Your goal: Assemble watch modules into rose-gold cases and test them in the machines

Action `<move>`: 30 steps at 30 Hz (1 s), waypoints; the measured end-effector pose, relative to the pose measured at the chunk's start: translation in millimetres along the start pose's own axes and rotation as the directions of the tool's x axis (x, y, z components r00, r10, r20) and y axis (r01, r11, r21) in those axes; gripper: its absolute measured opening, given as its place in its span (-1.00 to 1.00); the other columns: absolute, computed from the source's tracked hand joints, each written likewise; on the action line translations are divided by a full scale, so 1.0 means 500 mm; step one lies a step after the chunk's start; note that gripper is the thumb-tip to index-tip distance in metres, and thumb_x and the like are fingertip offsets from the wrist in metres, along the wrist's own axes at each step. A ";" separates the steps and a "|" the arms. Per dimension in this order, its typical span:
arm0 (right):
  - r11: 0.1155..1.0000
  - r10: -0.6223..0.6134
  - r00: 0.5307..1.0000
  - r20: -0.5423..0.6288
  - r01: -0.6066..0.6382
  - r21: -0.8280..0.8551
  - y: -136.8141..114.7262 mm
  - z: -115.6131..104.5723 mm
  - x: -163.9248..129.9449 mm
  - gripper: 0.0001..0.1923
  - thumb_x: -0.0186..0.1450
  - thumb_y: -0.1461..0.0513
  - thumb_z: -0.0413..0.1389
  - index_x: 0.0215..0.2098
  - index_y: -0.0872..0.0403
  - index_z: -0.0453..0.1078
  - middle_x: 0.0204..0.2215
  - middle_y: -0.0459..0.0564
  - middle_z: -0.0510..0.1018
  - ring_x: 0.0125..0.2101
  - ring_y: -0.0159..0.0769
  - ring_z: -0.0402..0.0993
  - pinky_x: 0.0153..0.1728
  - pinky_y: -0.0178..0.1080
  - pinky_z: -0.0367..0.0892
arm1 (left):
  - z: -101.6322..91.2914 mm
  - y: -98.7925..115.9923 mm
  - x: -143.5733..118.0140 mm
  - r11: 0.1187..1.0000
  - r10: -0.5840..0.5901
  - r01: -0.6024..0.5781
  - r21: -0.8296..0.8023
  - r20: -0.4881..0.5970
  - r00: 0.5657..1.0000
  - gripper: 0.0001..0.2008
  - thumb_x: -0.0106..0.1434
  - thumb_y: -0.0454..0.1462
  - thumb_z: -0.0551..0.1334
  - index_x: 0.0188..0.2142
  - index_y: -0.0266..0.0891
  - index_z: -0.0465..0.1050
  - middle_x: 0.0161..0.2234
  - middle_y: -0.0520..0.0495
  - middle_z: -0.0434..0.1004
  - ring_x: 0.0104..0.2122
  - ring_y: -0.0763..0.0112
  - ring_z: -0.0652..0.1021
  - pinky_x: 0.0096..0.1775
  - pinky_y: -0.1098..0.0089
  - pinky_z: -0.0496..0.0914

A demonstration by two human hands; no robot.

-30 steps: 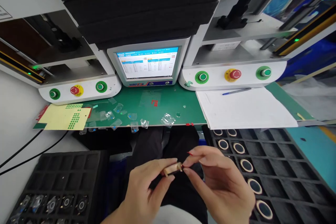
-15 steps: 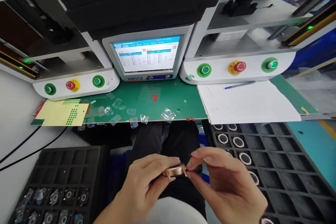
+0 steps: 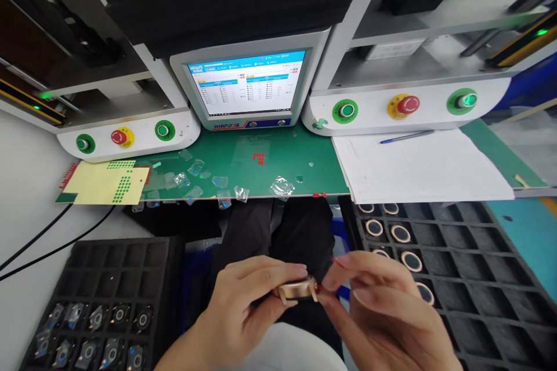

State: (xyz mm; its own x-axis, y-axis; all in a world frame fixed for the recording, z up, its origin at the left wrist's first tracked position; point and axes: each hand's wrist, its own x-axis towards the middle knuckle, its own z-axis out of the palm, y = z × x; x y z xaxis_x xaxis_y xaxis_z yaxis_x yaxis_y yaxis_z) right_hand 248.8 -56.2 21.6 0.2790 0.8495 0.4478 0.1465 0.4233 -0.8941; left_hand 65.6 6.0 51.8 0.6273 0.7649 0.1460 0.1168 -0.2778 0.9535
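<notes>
My left hand [image 3: 246, 295] holds a rose-gold watch case [image 3: 298, 290] edge-on above my lap, thumb below and fingers over the top. Its lugs point down toward me. At the case's right side, the thumb and forefinger of my right hand [image 3: 374, 301] are pinched together. A tiny red piece [image 3: 318, 288] shows between those fingertips and the case; its kind is too small to tell. Another speck of red sits on a right fingertip higher up. The face of the watch case is turned away from view.
A black tray [image 3: 452, 278] on the right holds several gold-rimmed watch cases; another black tray [image 3: 117, 261] on the left holds dark round parts. Clear film scraps [image 3: 282, 186], yellow sticker sheets [image 3: 130, 185] and papers [image 3: 418, 174] lie on the green bench, before a screen [image 3: 248, 84] and two machines.
Both hands and the watch case appear slightly farther right in view. The right fingertips remain at the case's side. The camera view has shifted a little.
</notes>
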 end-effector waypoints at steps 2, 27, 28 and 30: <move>0.997 -0.070 0.997 -0.023 0.069 -0.033 0.000 0.006 -0.001 -0.40 0.14 0.57 0.20 0.03 -0.10 0.39 -0.05 -0.01 0.54 -0.27 -0.31 0.60 -0.27 -0.23 0.61 | 0.000 -0.001 0.000 1.000 0.006 -0.006 0.006 -0.001 1.000 -0.70 0.41 -0.33 0.20 0.11 -0.13 0.49 -0.15 -0.10 0.65 -0.22 0.38 0.64 -0.15 0.51 0.50; 0.818 -0.181 0.982 0.058 0.183 -0.545 0.127 0.044 0.029 -0.78 0.32 0.38 0.11 -0.09 0.03 0.29 -0.21 0.11 0.54 -0.14 -0.15 0.56 -0.20 -0.09 0.56 | -0.039 -0.090 -0.015 0.975 -0.203 0.072 -0.209 -0.720 0.663 -0.88 0.34 -0.27 0.32 -0.15 -0.17 0.62 -0.25 0.01 0.68 -0.29 0.40 0.68 -0.19 0.51 0.59; 0.761 -0.212 0.972 0.100 0.228 -0.607 0.157 0.055 0.035 -0.77 0.33 0.35 0.12 -0.06 0.04 0.31 -0.14 0.16 0.54 -0.09 -0.11 0.54 -0.16 -0.04 0.54 | -0.043 -0.096 -0.018 0.960 -0.255 0.092 -0.263 -0.695 0.672 -0.87 0.32 -0.25 0.35 -0.16 -0.18 0.63 -0.26 -0.02 0.68 -0.30 0.38 0.68 -0.21 0.51 0.59; 0.684 -0.254 0.951 0.176 0.306 -0.663 0.210 0.084 0.047 -0.77 0.33 0.32 0.14 -0.05 0.03 0.36 -0.04 0.21 0.52 0.00 -0.02 0.50 -0.05 0.06 0.47 | -0.046 -0.103 -0.024 0.928 -0.337 0.121 -0.354 -0.652 0.679 -0.84 0.28 -0.20 0.38 -0.18 -0.22 0.64 -0.28 -0.06 0.68 -0.32 0.36 0.68 -0.25 0.51 0.60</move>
State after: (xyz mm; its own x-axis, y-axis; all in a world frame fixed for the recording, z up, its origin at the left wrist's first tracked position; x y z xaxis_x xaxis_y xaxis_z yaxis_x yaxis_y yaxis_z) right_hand 231.0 21.2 -61.9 0.0606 0.7556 0.6523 0.8143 0.3405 -0.4701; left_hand 34.1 24.5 7.2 -0.1157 0.9920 -0.0507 -0.0879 0.0406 0.9953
